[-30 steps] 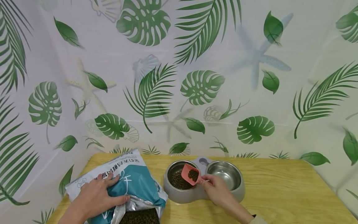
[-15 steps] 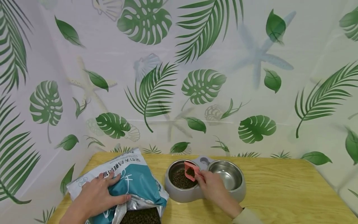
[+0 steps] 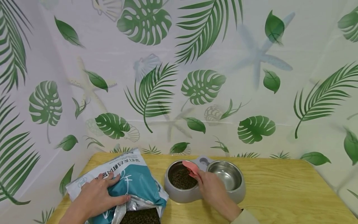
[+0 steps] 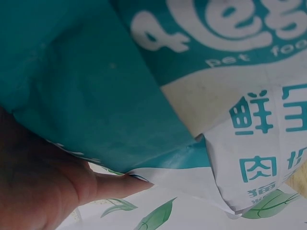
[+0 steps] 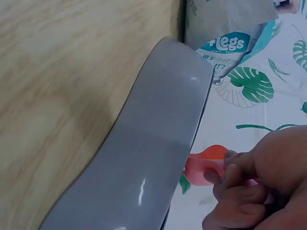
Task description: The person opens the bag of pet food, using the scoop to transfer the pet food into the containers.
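My right hand [image 3: 215, 191] grips the handle of a pink scoop [image 3: 191, 169] above the left bowl of a grey double pet feeder [image 3: 185, 198]. The scoop is tipped on its side, its inside mostly turned from view. Brown kibble [image 3: 181, 179] covers the bottom of that steel bowl. In the right wrist view, curled fingers [image 5: 237, 191] hold the scoop beyond the feeder's grey wall. My left hand [image 3: 96, 197] rests with spread fingers on a teal and white pet food bag [image 3: 139, 179]. Kibble [image 3: 141, 217] shows in the bag's opening at the near edge.
The feeder's right steel bowl [image 3: 227, 175] stands beside my right wrist and shows bare metal. Wood-grain tabletop [image 3: 288, 186] extends to the right. A leaf-printed sheet [image 3: 212, 40] rises behind the table and along its left side.
The scoop has tipped over the left bowl: kibble was visible in it earlier, and now it stands on its side. My right hand has turned with it. My left hand stays on the bag.
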`<state>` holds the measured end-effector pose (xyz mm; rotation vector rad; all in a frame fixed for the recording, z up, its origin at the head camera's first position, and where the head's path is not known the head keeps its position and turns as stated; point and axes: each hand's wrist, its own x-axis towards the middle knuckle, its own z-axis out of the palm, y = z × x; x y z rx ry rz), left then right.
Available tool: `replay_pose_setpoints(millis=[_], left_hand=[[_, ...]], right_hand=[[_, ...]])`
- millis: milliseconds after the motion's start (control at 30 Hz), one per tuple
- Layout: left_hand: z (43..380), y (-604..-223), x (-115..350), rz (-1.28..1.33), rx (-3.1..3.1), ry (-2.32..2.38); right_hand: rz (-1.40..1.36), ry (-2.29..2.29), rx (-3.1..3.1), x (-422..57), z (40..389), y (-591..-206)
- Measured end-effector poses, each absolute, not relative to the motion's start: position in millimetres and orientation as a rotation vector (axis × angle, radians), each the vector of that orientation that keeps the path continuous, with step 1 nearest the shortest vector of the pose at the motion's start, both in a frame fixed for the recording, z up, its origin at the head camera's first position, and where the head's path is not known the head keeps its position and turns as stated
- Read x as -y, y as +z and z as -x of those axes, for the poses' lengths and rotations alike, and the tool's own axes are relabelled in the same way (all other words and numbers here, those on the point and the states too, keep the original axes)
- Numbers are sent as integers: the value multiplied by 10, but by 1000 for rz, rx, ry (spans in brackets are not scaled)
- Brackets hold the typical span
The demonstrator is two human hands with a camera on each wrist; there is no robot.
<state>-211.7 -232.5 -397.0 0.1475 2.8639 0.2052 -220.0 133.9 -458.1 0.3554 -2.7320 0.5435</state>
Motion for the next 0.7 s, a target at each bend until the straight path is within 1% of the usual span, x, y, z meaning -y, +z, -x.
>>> replay_pose_setpoints(millis=[167, 267, 333, 467, 600, 700], left_hand=[[2125, -3974, 2330, -136, -2861, 196], [2123, -3972, 2333, -138, -2865, 195], [2116, -3971, 2335, -141, -2866, 199], [2099, -3971, 2335, -138, -2858, 212], [2105, -3970, 2323, -139, -2858, 198], [2109, -3967, 2310, -141, -2865, 177]], right_hand=[[-369, 327, 2687, -1377, 2165, -4557], [-363, 419, 2684, -1400, 2149, -4529], [-353, 616, 2706, -1419, 2132, -4494], [-362, 1267, 2760, -1478, 2052, -4367], [-505, 1983, 2787, -1570, 1918, -4254], [-632, 2378, 2770, -1613, 1813, -4224]])
